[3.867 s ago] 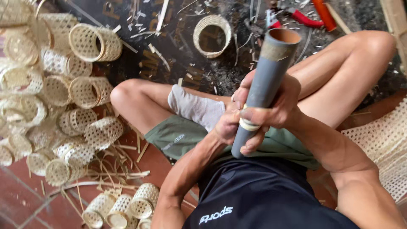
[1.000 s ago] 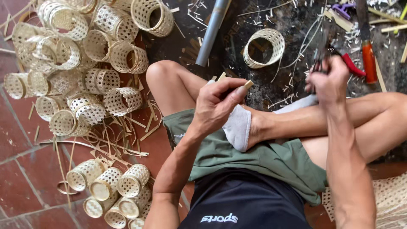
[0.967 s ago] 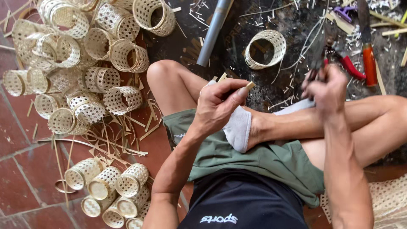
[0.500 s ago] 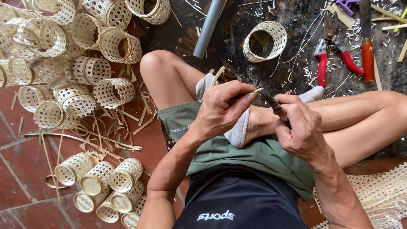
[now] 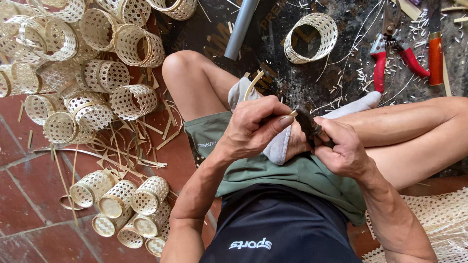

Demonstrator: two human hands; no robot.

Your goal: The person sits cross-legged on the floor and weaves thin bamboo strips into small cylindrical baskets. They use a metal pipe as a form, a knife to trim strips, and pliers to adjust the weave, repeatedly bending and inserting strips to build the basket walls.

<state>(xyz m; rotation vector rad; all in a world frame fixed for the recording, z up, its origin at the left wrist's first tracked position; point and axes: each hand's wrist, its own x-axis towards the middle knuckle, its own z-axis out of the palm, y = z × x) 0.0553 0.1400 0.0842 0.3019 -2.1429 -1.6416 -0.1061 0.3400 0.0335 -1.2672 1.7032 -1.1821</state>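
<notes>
1. Head view, widest first: a person sits cross-legged on a red tile floor [image 5: 19,214], with a heap of woven bamboo cylinders [image 5: 87,73] on their left side and a smaller cluster [image 5: 129,214] by the left knee. A woven mat [image 5: 438,219] shows at the lower right.
2. Ahead of the knees lie a single woven ring [image 5: 311,38], a grey tube [image 5: 240,29], red-handled pruners [image 5: 390,53] and an orange-handled tool [image 5: 435,56], among scattered shavings.
3. The left hand [image 5: 256,129] is closed around a thin bamboo strip [image 5: 252,85], which curves up past the socked foot; its near end sits pinched at the fingertips.
4. The right hand [image 5: 343,151] is clamped on a dark knife [image 5: 309,127], whose tip meets the strip's end. The two hands are close together over the lap.
5. Judged from this, the step in hand is trimming or thinning the strip's end.
6. The next move likely calls for a shallow, controlled stroke of the blade directed away from the left fingertips, with the strip held steady.
</notes>
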